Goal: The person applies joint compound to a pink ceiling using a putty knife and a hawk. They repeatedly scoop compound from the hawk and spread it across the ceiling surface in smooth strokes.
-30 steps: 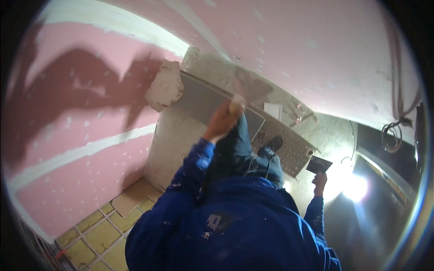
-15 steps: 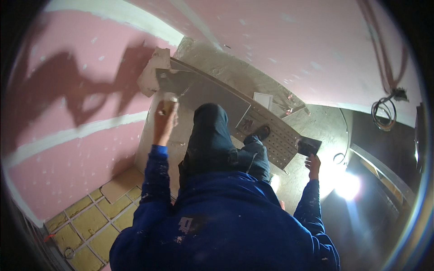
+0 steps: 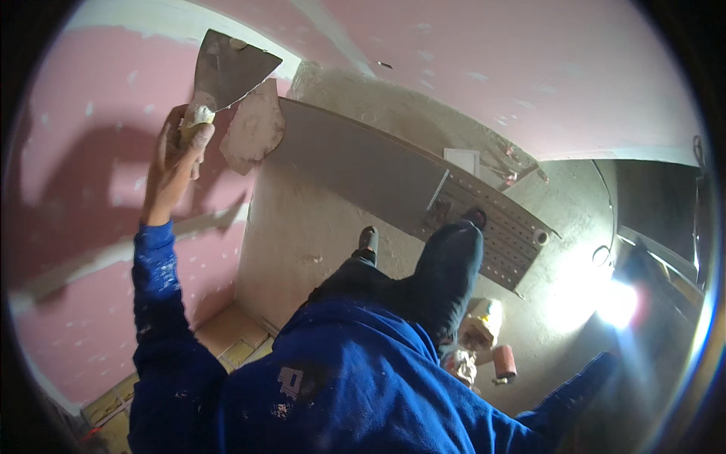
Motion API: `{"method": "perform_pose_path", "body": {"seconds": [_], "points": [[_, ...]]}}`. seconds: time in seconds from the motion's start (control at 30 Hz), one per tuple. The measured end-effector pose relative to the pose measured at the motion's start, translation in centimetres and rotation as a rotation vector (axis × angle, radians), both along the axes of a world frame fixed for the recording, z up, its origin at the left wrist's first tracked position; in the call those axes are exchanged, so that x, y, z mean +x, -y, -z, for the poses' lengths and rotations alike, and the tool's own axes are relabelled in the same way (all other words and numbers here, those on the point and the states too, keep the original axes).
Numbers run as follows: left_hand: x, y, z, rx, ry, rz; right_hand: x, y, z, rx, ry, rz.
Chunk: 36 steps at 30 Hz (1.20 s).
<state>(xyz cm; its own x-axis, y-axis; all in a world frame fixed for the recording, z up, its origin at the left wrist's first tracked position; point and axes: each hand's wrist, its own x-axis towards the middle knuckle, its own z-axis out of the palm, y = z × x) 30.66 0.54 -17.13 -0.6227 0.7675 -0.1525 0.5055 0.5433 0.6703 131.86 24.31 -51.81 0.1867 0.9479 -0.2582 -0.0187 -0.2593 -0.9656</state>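
Note:
My left hand [image 3: 175, 155] is raised at the left, with fingers wrapped round the handle of a wide taping knife [image 3: 227, 72]. Its broad grey blade points up and away, in front of the pink wallboard; pale compound clings to the handle end and a spot on the blade. My right sleeve [image 3: 578, 386] reaches out at the lower right into shade and glare, and the hand at its end cannot be seen. Below me, one foot [image 3: 368, 240] stands on the concrete floor and the other [image 3: 475, 218] on a long grey metal platform [image 3: 348, 159].
Pink wallboard [image 3: 83, 197] with filled seams bounds the left and far sides. An irregular pale slab [image 3: 253, 129] is by the platform's far end. Beside my leg lie a crumpled bag [image 3: 482, 324] and a red cylinder [image 3: 504, 362]. A bright work lamp [image 3: 617, 304] glares at the right.
My left hand has risen up and to the left with the taping knife. One leg has shifted onto the floor. My right hand, earlier holding a dark-bladed knife, has gone out of sight.

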Motion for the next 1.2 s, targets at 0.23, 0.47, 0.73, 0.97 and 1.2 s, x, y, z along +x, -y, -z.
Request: {"method": "perform_pose_path", "body": {"seconds": [0.23, 0.47, 0.73, 0.97, 1.2], "points": [[-10.9, 11.3, 26.2, 0.047, 0.086, 0.027, -27.2, 8.0, 10.1, 0.039, 0.146, -0.069], [-6.8, 29.7, 49.4, -0.095, 0.535, -0.386, -70.6, 21.8, 15.9, -0.417, 0.052, -0.483], [-5.3, 37.2, 56.6, -0.184, 0.448, -0.310, -82.3, 29.8, 26.4, -0.733, -0.244, -0.453], [-2.9, 27.3, 61.4, -0.037, 0.367, -0.037, -68.6, 35.8, 26.2, -0.641, 0.236, -0.850], [-1.0, 19.5, 67.9, -0.451, 0.684, -0.051, -36.9, 65.4, 22.1, -1.009, -0.050, 0.026]]}}
